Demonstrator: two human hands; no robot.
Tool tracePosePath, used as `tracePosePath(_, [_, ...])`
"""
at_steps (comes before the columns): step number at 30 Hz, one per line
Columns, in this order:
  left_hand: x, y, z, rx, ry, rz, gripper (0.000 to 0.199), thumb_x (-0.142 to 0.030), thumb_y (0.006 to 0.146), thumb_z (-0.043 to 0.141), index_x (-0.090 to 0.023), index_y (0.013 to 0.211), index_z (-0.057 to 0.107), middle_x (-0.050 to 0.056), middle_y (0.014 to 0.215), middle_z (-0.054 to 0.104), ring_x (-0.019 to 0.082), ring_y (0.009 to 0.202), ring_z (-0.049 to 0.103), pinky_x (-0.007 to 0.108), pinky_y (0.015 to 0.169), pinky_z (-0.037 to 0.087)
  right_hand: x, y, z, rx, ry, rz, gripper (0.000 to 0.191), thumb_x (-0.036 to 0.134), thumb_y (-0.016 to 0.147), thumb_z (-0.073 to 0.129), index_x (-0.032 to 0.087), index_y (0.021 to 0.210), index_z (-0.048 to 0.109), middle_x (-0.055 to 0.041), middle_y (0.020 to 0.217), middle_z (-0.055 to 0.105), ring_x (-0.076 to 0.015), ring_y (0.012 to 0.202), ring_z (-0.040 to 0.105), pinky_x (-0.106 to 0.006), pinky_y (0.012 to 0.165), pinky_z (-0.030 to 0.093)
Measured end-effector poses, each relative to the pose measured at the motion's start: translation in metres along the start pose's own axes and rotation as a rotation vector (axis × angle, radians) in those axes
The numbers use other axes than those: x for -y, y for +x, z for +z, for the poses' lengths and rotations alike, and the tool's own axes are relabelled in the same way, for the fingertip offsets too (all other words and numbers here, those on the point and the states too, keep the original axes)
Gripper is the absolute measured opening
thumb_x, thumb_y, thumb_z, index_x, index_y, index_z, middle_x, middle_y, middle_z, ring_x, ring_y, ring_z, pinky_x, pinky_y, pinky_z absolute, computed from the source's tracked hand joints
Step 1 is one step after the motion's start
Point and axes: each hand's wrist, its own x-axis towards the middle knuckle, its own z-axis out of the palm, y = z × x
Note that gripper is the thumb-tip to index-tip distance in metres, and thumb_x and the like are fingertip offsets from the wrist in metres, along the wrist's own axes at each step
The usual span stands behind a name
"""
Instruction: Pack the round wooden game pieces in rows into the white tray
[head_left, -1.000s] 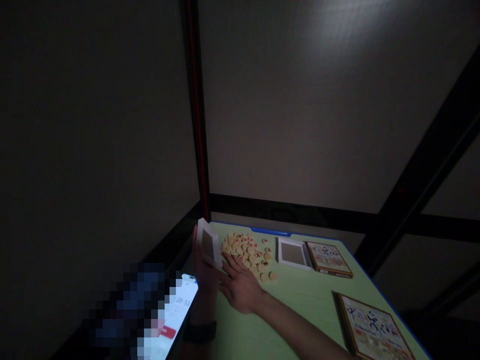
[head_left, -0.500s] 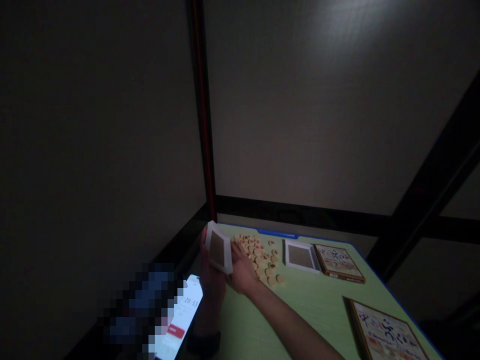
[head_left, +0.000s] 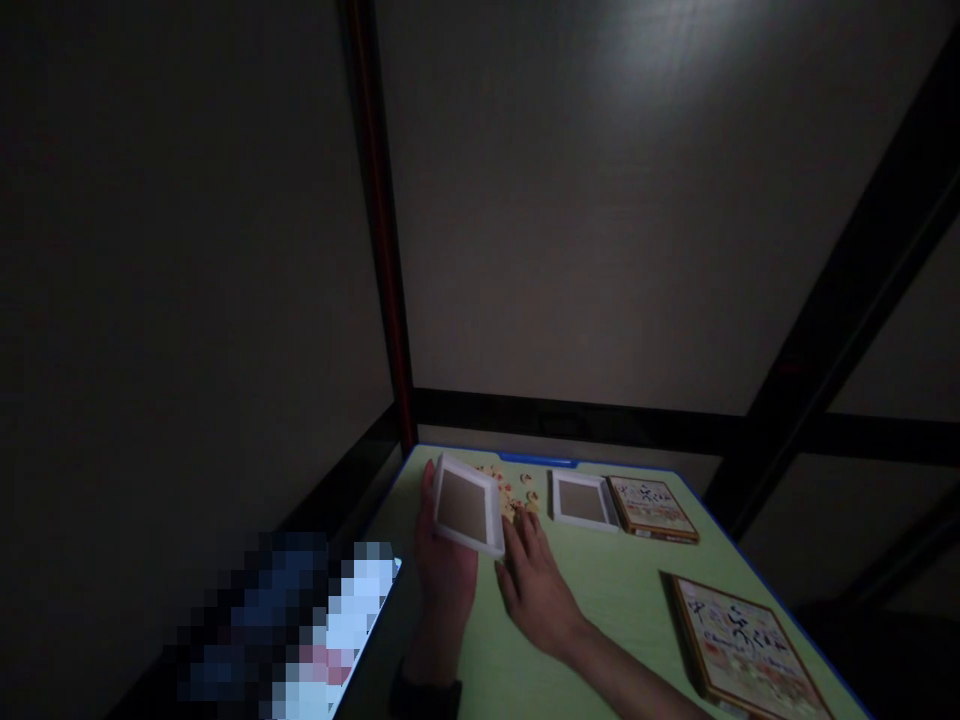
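Note:
My left hand (head_left: 442,580) grips a shallow white box (head_left: 496,515) from its left and lower side. The box is tilted, with its bare brownish inside facing me. Just right of it, my right hand (head_left: 544,590) reaches forward, fingers stretched out and slightly spread. Its fingertips are at the near edge of a pile of round wooden Chinese chess pieces (head_left: 531,498), some with red or dark characters. The held box hides part of the pile. Whether the right fingers touch any piece is unclear.
On the pale green, blue-edged table (head_left: 622,610), a second white box (head_left: 585,505) lies beside a printed game box (head_left: 652,508). Another printed box (head_left: 750,645) lies nearer, at right. A lit phone (head_left: 337,630), partly pixelated, is at lower left. Dark walls (head_left: 570,230) stand behind.
The held white box has moved right and now covers more of the pieces. My right hand has shifted right and back towards me, its fingers now in plain sight. The view has shifted slightly.

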Motion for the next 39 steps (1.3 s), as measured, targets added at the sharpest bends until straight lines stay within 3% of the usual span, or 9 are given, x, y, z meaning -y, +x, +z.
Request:
tracePosePath(4, [0.001,-0.003,0.012,-0.068,-0.422,-0.185,0.050,-0.047,0.087,0.062,-0.029,0.133,0.061,0.007,0.125,0.071,0.027,0.106,0.070,0.041,0.093,0.056,0.003,0.005,-0.024,-0.018,0.153,0.029,0.057,0.033,0.095,0.045,0.012,0.148,0.045,-0.0182,0.159,0.034,-0.0332,0.150,0.024,-0.054,0.119,0.030])
tracePosePath(7, [0.003,-0.009,0.024,-0.084,-0.569,-0.291,0.039,-0.040,0.085,0.066,-0.028,0.122,0.067,0.004,0.117,0.074,0.026,0.105,0.070,0.041,0.096,0.053,0.005,0.004,-0.054,-0.096,0.342,0.183,0.053,0.046,0.100,0.034,0.015,0.136,0.058,-0.0166,0.141,0.058,-0.0303,0.135,0.049,-0.050,0.114,0.039])
tracePosePath(10, [0.009,-0.019,0.043,-0.118,-0.521,-0.365,0.036,-0.041,0.085,0.065,-0.028,0.119,0.069,0.003,0.118,0.073,0.024,0.106,0.069,0.038,0.094,0.053,0.003,0.010,-0.076,-0.066,0.606,0.427,0.064,0.060,0.097,0.032,0.013,0.127,0.063,-0.0106,0.084,0.075,-0.0250,0.078,0.071,-0.038,0.074,0.058])
tracePosePath(13, [0.018,-0.029,0.066,-0.082,-0.474,-0.429,0.048,-0.046,0.082,0.066,-0.028,0.126,0.064,0.005,0.128,0.068,0.024,0.114,0.065,0.033,0.091,0.054,-0.010,0.022,-0.088,-0.017,0.762,0.585,0.068,0.060,0.091,0.044,0.007,0.130,0.060,-0.0017,0.057,0.064,-0.0194,0.046,0.058,-0.029,0.046,0.046])
tracePosePath(16, [0.029,-0.031,0.081,0.078,-0.405,-0.542,0.062,-0.046,0.083,0.065,-0.033,0.141,0.051,0.006,0.146,0.055,0.026,0.123,0.061,0.036,0.098,0.052,-0.038,0.034,-0.105,-0.053,0.606,0.632,0.054,0.039,0.088,0.049,0.005,0.128,0.062,-0.0065,0.069,0.071,-0.0197,0.056,0.064,-0.028,0.054,0.048])
tracePosePath(19, [0.044,-0.027,0.082,0.182,-0.214,-0.637,0.069,-0.045,0.083,0.067,-0.034,0.147,0.043,0.007,0.158,0.040,0.027,0.130,0.057,0.038,0.108,0.046,-0.068,0.042,-0.131,-0.029,0.204,0.562,0.041,0.024,0.088,0.043,0.009,0.114,0.071,-0.0120,0.086,0.077,-0.0234,0.079,0.070,-0.029,0.070,0.049])
tracePosePath(25, [0.073,-0.033,0.068,0.204,0.241,-0.449,0.057,-0.048,0.090,0.057,-0.020,0.139,0.052,0.013,0.152,0.047,0.025,0.139,0.047,0.035,0.117,0.036,-0.092,0.051,-0.154,0.175,-0.324,0.482,0.036,0.018,0.097,0.038,0.013,0.118,0.068,-0.0175,0.103,0.076,-0.0252,0.095,0.072,-0.028,0.077,0.046])
tracePosePath(33, [0.053,-0.051,0.072,0.383,0.663,-0.342,0.045,-0.030,0.094,0.042,-0.019,0.135,0.058,0.009,0.147,0.055,0.022,0.139,0.047,0.034,0.118,0.035,-0.091,0.060,-0.150,0.253,-0.442,0.523,0.033,0.014,0.096,0.041,0.010,0.120,0.063,-0.0216,0.106,0.074,-0.0282,0.098,0.072,-0.032,0.079,0.049])
tracePosePath(39, [0.047,-0.052,0.073,0.482,0.791,-0.391,0.045,-0.029,0.096,0.040,-0.021,0.135,0.060,0.006,0.146,0.056,0.020,0.140,0.046,0.033,0.119,0.033,-0.092,0.058,-0.154,0.231,-0.482,0.542,0.036,0.014,0.096,0.043,0.010,0.129,0.057,-0.0215,0.106,0.074,-0.0282,0.099,0.072,-0.030,0.076,0.050])
